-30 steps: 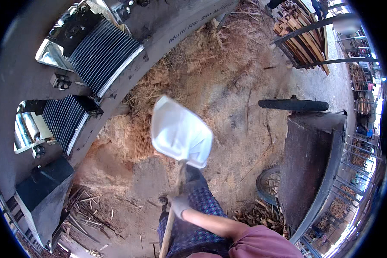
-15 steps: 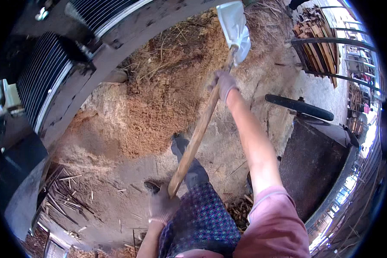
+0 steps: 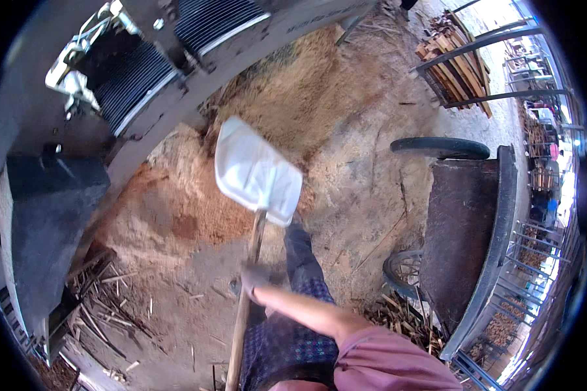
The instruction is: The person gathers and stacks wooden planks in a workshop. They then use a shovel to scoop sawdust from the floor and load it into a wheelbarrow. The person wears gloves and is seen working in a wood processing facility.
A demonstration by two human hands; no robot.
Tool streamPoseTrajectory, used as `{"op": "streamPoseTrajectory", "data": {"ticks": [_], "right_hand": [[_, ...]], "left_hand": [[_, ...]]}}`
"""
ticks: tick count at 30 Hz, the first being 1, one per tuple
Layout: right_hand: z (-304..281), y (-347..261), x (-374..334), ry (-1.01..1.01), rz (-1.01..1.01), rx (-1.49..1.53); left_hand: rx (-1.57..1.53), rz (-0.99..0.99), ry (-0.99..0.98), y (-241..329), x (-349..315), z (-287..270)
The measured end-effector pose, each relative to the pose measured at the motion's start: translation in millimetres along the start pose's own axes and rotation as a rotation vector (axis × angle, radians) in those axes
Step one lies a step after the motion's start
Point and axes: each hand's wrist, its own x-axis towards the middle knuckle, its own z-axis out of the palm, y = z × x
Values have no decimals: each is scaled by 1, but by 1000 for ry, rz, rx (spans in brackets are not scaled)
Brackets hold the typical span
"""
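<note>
The gloved right hand [image 3: 253,279] is clenched on the wooden handle of a white flat-bladed shovel [image 3: 257,171], raised empty over a large tan sawdust heap [image 3: 176,215]. The left hand is hidden, so its grip can't be judged. The dark metal cart [image 3: 463,241] looks unfilled, so most shovelling seems left.

— What sort of place is this?
— An outdoor wood-working yard: a tan sawdust heap [image 3: 195,202] lies at nine o'clock under a grey metal machine [image 3: 176,72], stacked timber planks [image 3: 460,62] at one o'clock, a rusty wheelbarrow [image 3: 466,234] at three.
</note>
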Motion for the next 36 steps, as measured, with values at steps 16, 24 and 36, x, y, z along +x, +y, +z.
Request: {"op": "streamPoseTrajectory", "data": {"ticks": [16,24,36], "right_hand": [[-305,274,78,506,18,1799],[-449,351,197,656,259,1495],[-314,184,95,317,481,1398]], "left_hand": [[77,356,-107,377,107,-66],[-1174,349,-1188,610,188,-79],[-1482,238,-1045,368,80,-71]]}}
